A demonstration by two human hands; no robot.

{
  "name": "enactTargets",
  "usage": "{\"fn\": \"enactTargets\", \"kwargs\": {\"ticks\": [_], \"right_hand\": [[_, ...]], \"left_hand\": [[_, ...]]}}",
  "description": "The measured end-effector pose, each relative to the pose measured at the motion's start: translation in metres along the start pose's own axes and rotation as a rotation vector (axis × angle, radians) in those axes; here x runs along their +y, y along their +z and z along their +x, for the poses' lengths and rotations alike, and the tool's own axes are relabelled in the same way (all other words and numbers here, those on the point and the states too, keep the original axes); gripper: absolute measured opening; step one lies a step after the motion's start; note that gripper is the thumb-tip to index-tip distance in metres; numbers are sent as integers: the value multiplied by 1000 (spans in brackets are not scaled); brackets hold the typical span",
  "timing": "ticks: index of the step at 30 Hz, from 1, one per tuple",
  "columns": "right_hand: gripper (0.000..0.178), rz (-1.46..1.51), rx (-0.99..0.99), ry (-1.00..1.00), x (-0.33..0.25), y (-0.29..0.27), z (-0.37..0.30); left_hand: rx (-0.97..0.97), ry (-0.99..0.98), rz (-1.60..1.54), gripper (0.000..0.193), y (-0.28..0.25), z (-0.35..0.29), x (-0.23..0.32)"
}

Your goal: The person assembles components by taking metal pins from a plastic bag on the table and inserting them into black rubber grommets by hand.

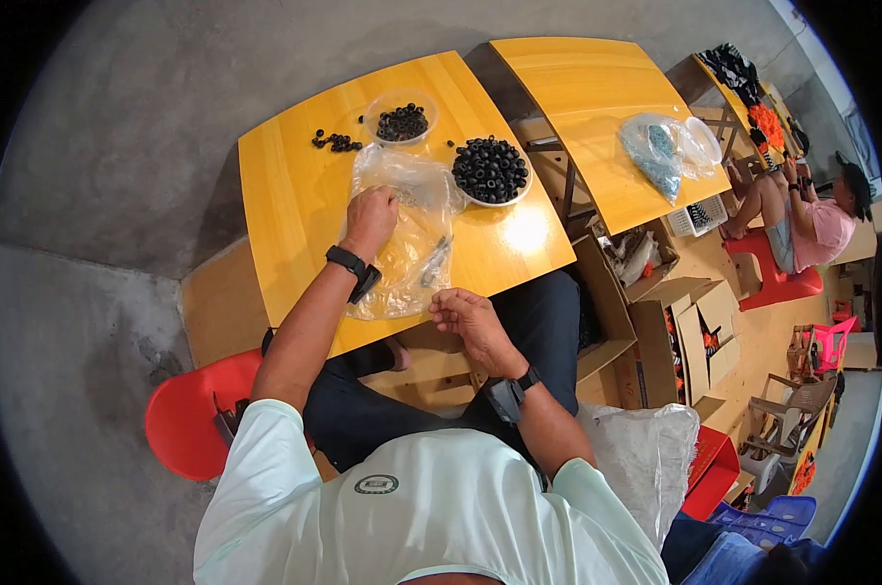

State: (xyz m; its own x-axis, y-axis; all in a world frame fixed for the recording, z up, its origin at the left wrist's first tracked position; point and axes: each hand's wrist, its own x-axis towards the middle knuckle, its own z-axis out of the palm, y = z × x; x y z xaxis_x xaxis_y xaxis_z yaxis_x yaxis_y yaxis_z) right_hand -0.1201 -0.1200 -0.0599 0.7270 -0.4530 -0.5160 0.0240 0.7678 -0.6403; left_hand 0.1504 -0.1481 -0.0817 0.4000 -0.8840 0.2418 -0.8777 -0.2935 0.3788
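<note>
Left hand [371,219] curls over a clear plastic bag [407,255]; right hand [475,327] pinches beside it, their contents unclear. I'm likely picking; steady pinching comes next.

Left hand [371,219] curled, farther forward; right hand [472,324] nearer, fingers bent.

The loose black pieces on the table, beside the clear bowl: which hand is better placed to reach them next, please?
Probably the left hand: it is over the clear plastic bag, closer to the loose black pieces. The right hand is farther, at the near edge of the table.
</note>
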Motion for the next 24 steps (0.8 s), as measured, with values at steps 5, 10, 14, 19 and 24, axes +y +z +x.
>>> {"fn": "enactTargets", "kwargs": {"ticks": [5,10,14,19,24], "right_hand": [[20,-9,0,-5,0,0,-1],[20,-15,4,-3,0,1,-1],[20,-10,-4,1,2,-2,2],[19,-17,0,-9,-4,8,3],[21,-107,24,-148,-17,25,25]], "left_hand": [[-54,-80,6,15,-1,1,2],[-136,-109,-51,17,-5,3,-3],[-84,-84,-138,17,-8,2,-8],[-91,-106,-408,17,-19,-6,-17],[-121,-39,-536,15,-41,-34,4]]}}
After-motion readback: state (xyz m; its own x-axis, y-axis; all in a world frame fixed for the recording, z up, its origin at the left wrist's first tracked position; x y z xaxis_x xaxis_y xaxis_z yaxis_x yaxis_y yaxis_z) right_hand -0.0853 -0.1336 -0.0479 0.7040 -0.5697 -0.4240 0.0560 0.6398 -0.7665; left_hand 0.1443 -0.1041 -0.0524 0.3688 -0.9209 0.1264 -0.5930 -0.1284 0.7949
